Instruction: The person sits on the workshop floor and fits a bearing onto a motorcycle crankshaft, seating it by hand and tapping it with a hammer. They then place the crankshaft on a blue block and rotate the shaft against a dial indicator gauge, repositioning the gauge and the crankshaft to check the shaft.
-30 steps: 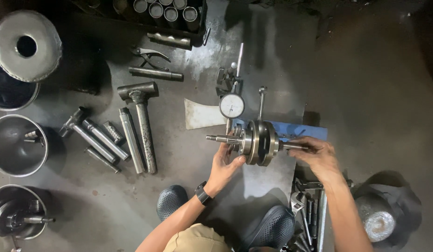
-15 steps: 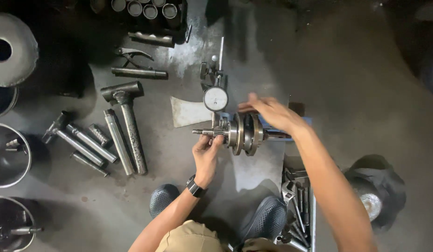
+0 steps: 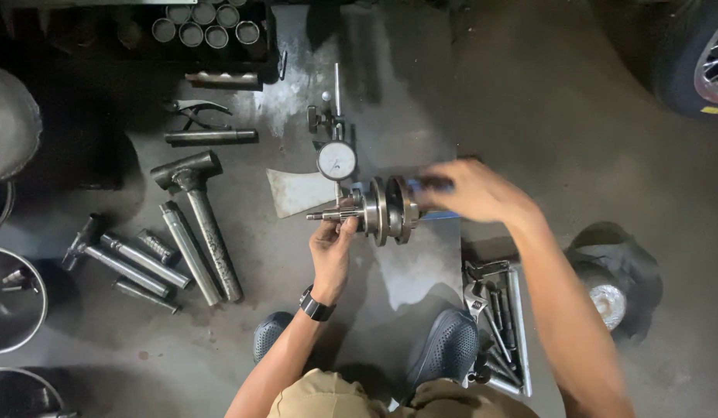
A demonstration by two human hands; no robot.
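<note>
Lying across a pale sheet on the dark concrete floor point(image 3: 529, 101) is a grey steel crankshaft with two round flywheel webs point(image 3: 386, 209), its thin shaft end pointing to the person's left. The left hand point(image 3: 332, 251) has its fingertips pinched together on that shaft end, just beside the nearer web. The right hand point(image 3: 475, 192) is blurred; it sits at the other end of the crankshaft, and whether its fingers are clamped on the shaft there or merely over it cannot be told. A black wristwatch point(image 3: 316, 304) sits on the left wrist.

Right behind the crankshaft stands a round white-faced dial gauge on a thin metal post point(image 3: 336, 160), its stem coming down to the webs. A flat pale wedge-shaped metal piece point(image 3: 297, 191) lies just beside the gauge, to the left. Further left lie a heavy dark steel hammer point(image 3: 196, 217) and several grey steel rods and punches point(image 3: 142, 263), side by side, well apart from the hands. Above them lie dark pliers point(image 3: 196, 112) and a long steel bar point(image 3: 210, 136). A dark tray of round metal sleeves point(image 3: 208, 27) sits at the top. Shiny metal bowls point(image 3: 14, 298) line the left edge.

Near the right arm, an open tray of wrenches and spanners point(image 3: 494, 317) rests beside the person's dark perforated shoes point(image 3: 448, 344). A black cloth bundle around a metal part point(image 3: 611, 271) lies further right, and part of a vehicle tyre point(image 3: 696, 58) shows in the top right corner.
</note>
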